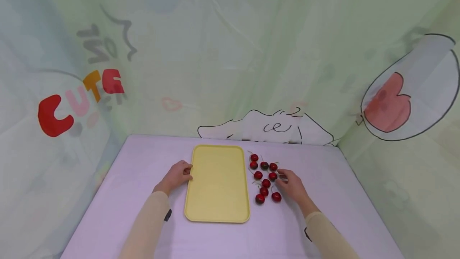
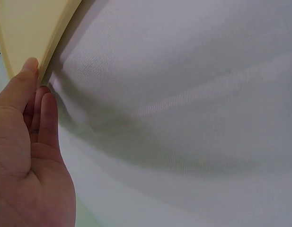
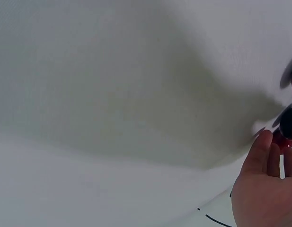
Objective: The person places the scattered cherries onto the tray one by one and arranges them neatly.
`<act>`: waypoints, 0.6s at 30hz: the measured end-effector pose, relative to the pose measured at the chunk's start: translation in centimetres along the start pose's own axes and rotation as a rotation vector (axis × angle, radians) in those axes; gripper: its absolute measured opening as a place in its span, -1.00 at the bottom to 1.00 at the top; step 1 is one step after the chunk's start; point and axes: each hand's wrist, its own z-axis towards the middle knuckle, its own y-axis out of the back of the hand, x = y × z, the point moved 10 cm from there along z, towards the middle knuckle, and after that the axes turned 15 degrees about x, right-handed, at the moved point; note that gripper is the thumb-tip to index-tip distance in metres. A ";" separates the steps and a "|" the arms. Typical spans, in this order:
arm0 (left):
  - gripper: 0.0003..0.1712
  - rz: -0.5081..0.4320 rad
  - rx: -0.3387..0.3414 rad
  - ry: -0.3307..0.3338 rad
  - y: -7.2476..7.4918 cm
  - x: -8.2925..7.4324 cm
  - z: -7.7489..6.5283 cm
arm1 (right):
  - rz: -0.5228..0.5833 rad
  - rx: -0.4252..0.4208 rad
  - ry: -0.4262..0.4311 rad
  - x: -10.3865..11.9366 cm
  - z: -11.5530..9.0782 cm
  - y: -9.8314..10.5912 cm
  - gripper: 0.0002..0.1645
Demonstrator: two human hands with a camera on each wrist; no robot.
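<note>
We are finding a table under pale lilac cloth (image 1: 219, 243) spread beneath both hands. On it, a pale yellow, round-cornered rectangular tray, apparently plastic (image 1: 218, 183), is lying flat between the hands, directly beside the left one. Its long axis is running straight away from the person, its short ends facing near and far; we are seeing no distinct front.

The left hand (image 1: 177, 176) is pinching the tray's left long edge, thumb above the rim. The right hand (image 1: 292, 187) is keeping a narrow gap between thumb and fingers at one round, dark red cherry (image 1: 272, 176); we cannot tell whether it is gripping it.

We are counting ten glossy red cherries with thin stems (image 1: 266, 183), all lying between the tray and the right hand. Being nearly round, they are showing no long axis; stems are pointing various ways. We are judging the work to be at its start: the tray is carrying nothing, and all ten cherries are remaining to be dealt with.
</note>
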 end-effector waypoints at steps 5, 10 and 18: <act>-0.50 -0.022 -0.003 -0.025 -0.1 0.1 0.1 | 0.042 -0.018 -0.003 -0.3 0.3 -0.5 -0.41; -0.49 -0.052 -0.006 -0.006 -0.2 0.5 0.1 | 0.024 -0.013 0.018 0.4 0.4 -0.6 -0.45; -0.46 -0.056 0.014 0.031 -0.3 1.0 0.3 | 0.002 -0.017 0.035 2.1 -0.2 -0.4 -0.47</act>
